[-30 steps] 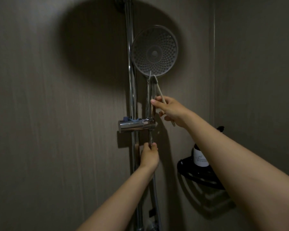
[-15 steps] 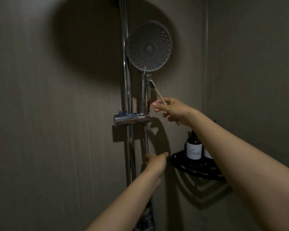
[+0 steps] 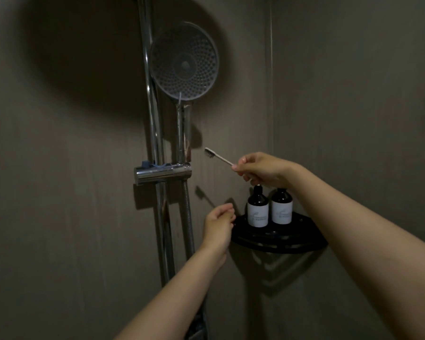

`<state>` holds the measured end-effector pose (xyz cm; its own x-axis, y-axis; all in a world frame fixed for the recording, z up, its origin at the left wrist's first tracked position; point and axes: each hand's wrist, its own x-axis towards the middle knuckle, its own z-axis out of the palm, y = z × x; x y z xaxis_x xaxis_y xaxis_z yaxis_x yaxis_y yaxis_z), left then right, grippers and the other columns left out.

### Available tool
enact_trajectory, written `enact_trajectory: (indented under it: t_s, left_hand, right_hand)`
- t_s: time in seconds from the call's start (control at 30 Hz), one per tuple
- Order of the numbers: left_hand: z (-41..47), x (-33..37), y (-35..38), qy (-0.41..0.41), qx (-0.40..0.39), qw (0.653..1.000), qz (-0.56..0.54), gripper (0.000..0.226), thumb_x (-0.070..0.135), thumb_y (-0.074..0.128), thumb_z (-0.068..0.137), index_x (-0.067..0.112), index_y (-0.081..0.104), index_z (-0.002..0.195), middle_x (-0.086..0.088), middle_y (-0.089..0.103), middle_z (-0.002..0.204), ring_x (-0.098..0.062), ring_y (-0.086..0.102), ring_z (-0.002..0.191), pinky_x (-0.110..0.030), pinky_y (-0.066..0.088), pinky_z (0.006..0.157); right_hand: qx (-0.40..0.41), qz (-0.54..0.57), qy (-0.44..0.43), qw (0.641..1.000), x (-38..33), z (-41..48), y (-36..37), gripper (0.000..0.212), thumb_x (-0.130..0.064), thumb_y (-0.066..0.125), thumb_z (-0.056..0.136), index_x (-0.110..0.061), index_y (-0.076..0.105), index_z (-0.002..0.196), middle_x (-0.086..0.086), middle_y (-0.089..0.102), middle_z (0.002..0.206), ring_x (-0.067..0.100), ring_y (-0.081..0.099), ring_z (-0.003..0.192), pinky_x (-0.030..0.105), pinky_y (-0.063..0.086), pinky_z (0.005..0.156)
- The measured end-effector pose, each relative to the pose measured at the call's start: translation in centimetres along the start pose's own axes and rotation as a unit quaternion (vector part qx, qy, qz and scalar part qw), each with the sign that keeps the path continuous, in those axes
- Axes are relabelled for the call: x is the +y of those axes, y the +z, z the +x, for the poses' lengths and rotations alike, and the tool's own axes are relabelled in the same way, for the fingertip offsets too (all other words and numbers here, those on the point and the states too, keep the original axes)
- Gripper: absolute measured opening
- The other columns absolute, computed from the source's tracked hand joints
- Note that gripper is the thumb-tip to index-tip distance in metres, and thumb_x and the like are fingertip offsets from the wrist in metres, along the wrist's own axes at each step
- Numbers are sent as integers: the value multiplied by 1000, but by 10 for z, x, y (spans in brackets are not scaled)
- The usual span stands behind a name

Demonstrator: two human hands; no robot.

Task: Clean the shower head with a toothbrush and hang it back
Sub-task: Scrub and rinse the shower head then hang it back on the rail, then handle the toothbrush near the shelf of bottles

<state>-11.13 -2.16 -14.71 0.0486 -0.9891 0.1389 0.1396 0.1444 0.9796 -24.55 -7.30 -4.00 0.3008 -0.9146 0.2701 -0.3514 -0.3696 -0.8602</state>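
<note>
Right hand (image 3: 263,169): fingers (image 3: 241,165) are closed in a pinch on the handle end of the toothbrush (image 3: 219,157). The brush is held tilted, bristle head up and to the left, dark bristles facing down. The bristle head is seen just right of the shower handle, not touching it.

Left hand (image 3: 219,224): fingers are loosely curled and nothing is gripped. The hand is held in the air to the right of the metal hose (image 3: 187,217), apart from it, and near the left edge of the corner shelf (image 3: 280,241).

The shower head (image 3: 184,61) is seated upright in the chrome bracket (image 3: 162,173) on the vertical slide rail (image 3: 155,119), above both hands. Its round nozzle face is turned toward the camera. The hose is seen hanging straight down from under the bracket.

On the black corner shelf, to the right, two dark pump bottles (image 3: 269,209) with white labels are stood side by side, almost touching. Their pump tops are partly hidden by the right hand. Label text cannot be read.

Lighting is dim; a large round shadow is cast on the wall (image 3: 59,168) behind the shower head.
</note>
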Motion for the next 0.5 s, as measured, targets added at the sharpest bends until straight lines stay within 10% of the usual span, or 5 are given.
enact_trajectory:
  t_s: [0.5]
  left_hand:
    - [43,14,61,9,-33,985,-167,7,11,59,90,8,65,89,-5,65,74,-13,63,65,-17,56,61]
  right_hand:
    - [-6,28,36,999,55,-33,-39,9,0,63,85,-8,62,82,-3,63,58,8,55,54,14,40,44]
